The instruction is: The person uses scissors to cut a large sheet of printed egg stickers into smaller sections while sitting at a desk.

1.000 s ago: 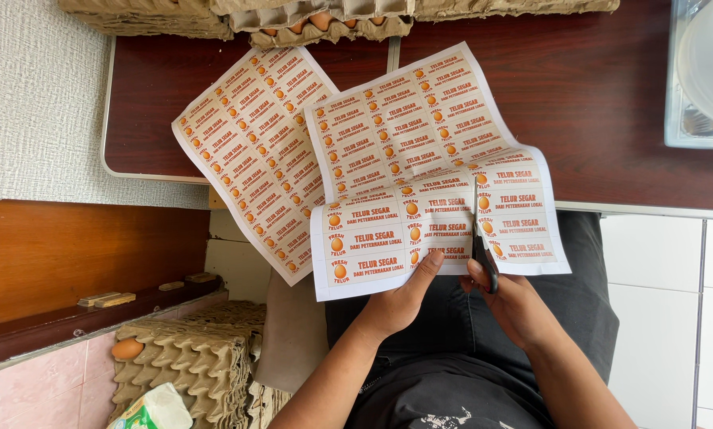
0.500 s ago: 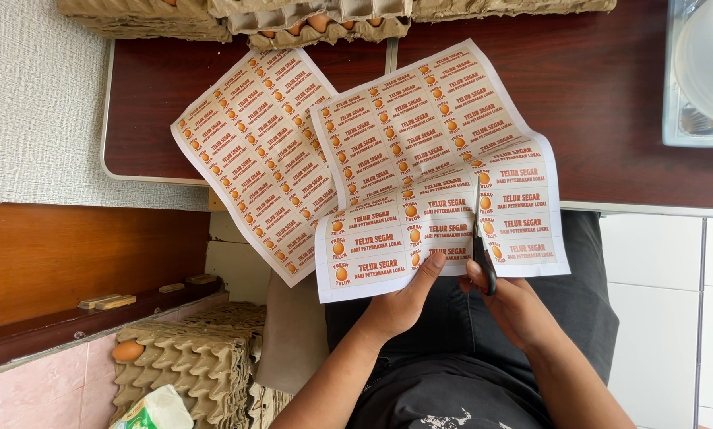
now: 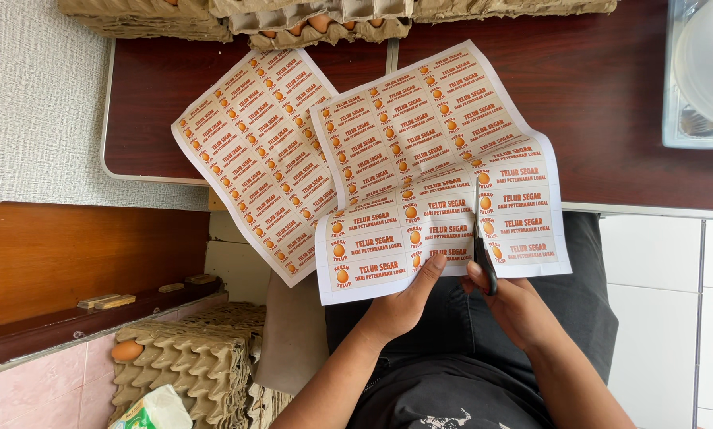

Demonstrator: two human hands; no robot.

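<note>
Single head-worn view, looks steeply down over the person's lap, close to both hands; dark red worktop fills the upper frame, egg trays on the floor at lower left

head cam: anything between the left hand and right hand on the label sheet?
Only the label sheet's lower edge spans the left hand and right hand, which holds scissors, in the head view.

The left hand gripped the near edge of a printed label sheet. The right hand, at 3 o'clock beside it, worked black scissors upward into the sheet. 2 more sheets lay at 11 o'clock on the dark table.
</note>
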